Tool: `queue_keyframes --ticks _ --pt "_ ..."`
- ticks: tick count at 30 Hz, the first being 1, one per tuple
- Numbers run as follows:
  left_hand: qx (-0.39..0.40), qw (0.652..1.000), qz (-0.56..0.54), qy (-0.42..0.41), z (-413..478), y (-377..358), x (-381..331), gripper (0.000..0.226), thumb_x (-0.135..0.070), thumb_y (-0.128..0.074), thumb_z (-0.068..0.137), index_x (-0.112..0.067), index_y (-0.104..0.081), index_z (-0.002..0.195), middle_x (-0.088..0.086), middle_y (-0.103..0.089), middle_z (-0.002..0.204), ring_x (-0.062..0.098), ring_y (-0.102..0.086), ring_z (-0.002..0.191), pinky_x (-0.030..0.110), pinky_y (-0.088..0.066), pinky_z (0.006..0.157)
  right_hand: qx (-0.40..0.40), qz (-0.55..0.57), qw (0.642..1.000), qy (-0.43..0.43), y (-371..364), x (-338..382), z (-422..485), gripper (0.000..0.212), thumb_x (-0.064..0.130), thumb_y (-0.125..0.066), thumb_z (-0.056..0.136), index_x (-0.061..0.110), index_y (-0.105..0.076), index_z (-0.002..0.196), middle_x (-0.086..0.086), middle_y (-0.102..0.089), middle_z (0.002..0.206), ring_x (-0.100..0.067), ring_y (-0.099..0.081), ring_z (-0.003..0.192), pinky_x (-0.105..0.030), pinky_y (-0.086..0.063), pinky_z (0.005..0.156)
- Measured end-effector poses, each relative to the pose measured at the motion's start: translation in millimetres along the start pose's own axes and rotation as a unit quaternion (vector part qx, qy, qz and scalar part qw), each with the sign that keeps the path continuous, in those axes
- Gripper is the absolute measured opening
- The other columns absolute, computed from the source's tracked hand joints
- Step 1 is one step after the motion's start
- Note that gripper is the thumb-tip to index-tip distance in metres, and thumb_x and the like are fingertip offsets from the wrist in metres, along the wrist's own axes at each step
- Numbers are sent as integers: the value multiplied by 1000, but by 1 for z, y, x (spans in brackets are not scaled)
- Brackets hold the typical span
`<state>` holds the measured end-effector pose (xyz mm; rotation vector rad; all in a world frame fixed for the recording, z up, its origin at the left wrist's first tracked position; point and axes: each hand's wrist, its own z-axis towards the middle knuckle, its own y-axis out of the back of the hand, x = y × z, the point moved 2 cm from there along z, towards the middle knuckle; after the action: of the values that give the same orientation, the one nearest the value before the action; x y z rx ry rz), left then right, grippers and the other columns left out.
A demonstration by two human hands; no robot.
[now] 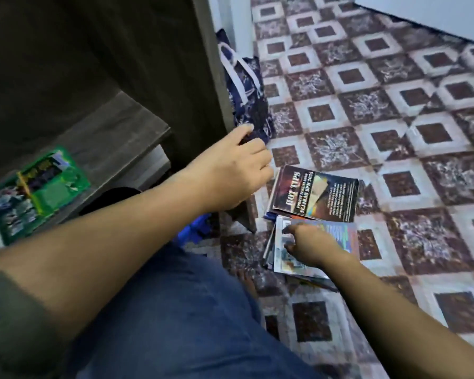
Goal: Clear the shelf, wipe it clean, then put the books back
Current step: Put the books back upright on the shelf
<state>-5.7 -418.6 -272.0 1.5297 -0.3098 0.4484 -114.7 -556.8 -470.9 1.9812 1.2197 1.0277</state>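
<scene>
**Tiled floor, books piled beside the shelf unit**

A floor (394, 105) of maroon and white patterned tiles fills the right side of the view. On the left stands a dark wooden shelf unit (66, 50). Its lower shelf (112, 132) carries one flat green-covered book (41, 192), lying near the front edge.

A person crouches in front of it, with a knee in blue jeans (175, 310) in the foreground. The left arm stretches long and straight across the view towards the unit's side panel. A dark blue bag (246, 94) with pale handles leans against that panel on the floor side.

The left hand (230, 168) hangs knuckles-up at the panel's lower edge, just beside the bag, with its fingers bent. Whether they grasp anything cannot be told from here.

Two piles of books lie on the tiles just right of the unit's foot. The farther pile is topped by a dark book (315, 195) with gold lettering; the nearer pile is topped by a pale glossy book (342, 233) and overlaps its edge.

The right hand (312, 246) rests palm-down on that pale cover, released. Its fingers are stretched out and its index finger (289, 229) points left — nothing is gripped.
</scene>
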Motion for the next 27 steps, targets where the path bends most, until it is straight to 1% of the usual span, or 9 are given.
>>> queue_keyframes --ticks 3,7,11,13,14,15,17,23,27 --pt "96 994 60 4 15 -31 -1 32 -11 -29 89 -11 -61 92 7 -57 86 27 -53 82 44 -37 99 30 -60 997 -28 -40 -23 10 84 55 -67 79 26 -29 148 -11 -28 152 -35 -34 136 -44 -34 110" --pt "289 951 106 32 19 -66 -17 23 -9 -37 95 -17 -58 103 -4 -52 89 20 -38 81 34 -21 74 21 -143 989 -14 -89 -35 7 105 54 -59 86 28 19 152 -13 18 160 -40 4 147 -55 -8 117" --pt "281 951 104 74 32 -74 -22 23 -3 -39 92 -22 -51 84 -2 -46 80 21 -33 78 35 -23 77 3 -147 988 -35 -115 -47 12 109 56 -55 88 29 36 142 -12 34 151 -41 15 146 -56 0 118" --pt "286 948 111 87 34 -75 -23 25 -3 -38 92 -19 -40 73 -1 -44 79 21 -33 79 34 -27 82 -22 -137 990 -34 -117 -44 16 105 73 -48 81 31 18 150 -13 18 158 -42 1 147 -57 -4 115" --pt "288 947 110 86 36 -76 -24 27 -2 -37 93 -15 -34 69 -1 -44 79 20 -34 79 33 -29 84 -50 -124 990 -35 -113 -42 18 101 82 -42 74 32 -4 154 -14 -5 162 -42 -15 145 -57 -12 110" --pt "294 946 106 88 38 -77 -24 29 -2 -36 92 -13 -30 66 -1 -45 79 20 -36 78 33 -29 85 -74 -99 992 -37 -108 -41 19 98 88 -36 70 33 -26 150 -14 -27 156 -41 -31 138 -56 -21 104" --pt "316 940 93 90 45 -82 -24 29 -1 -37 92 -11 -31 65 -2 -46 79 19 -39 76 32 -29 86 -116 -61 991 -26 -93 -40 28 87 89 -26 73 34 -47 136 -10 -44 142 -34 -42 124 -49 -30 97" --pt "373 925 39 68 52 -115 -38 27 1 -39 94 -17 -58 99 -1 -62 98 18 -57 93 32 -35 86 -158 48 983 -78 -40 -46 106 50 55 -45 92 20 -55 127 -7 -46 138 -27 -38 125 -42 -32 103" --pt "342 937 5 68 49 -135 -43 32 14 -30 83 -15 -44 79 1 -45 77 18 -43 73 32 -32 74 -67 76 988 -118 -22 -50 174 56 44 -63 87 15 -49 133 -13 -44 135 -32 -42 124 -43 -38 103"
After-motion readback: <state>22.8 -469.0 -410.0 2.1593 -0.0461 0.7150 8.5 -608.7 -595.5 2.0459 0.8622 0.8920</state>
